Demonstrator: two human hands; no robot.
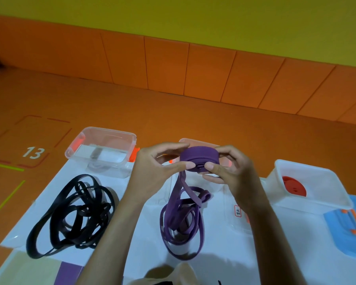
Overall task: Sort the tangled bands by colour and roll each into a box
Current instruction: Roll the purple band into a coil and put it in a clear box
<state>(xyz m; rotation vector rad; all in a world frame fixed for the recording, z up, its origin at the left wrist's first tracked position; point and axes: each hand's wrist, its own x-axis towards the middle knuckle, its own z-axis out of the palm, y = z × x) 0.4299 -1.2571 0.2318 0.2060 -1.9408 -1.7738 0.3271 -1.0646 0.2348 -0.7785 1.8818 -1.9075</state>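
A purple band is partly wound into a flat roll [198, 159] that both hands hold above the table. My left hand [158, 167] pinches the roll's left side with thumb and fingers. My right hand [228, 169] grips its right side. The loose purple tail [181, 219] hangs down into a tangle on the white sheet. A black band [74, 214] lies tangled at the left. A rolled red band [294, 187] sits inside the right clear box [337, 202]. An empty clear box [101, 151] stands at the back left. A third box [201, 141] is mostly hidden behind my hands.
White sheets [132, 233] cover the work surface on an orange floor. A blue card [345, 233] with orange marks lies at the right edge. A small label [237, 210] lies right of the purple tangle. Floor marking "13" [33, 153] is at the far left.
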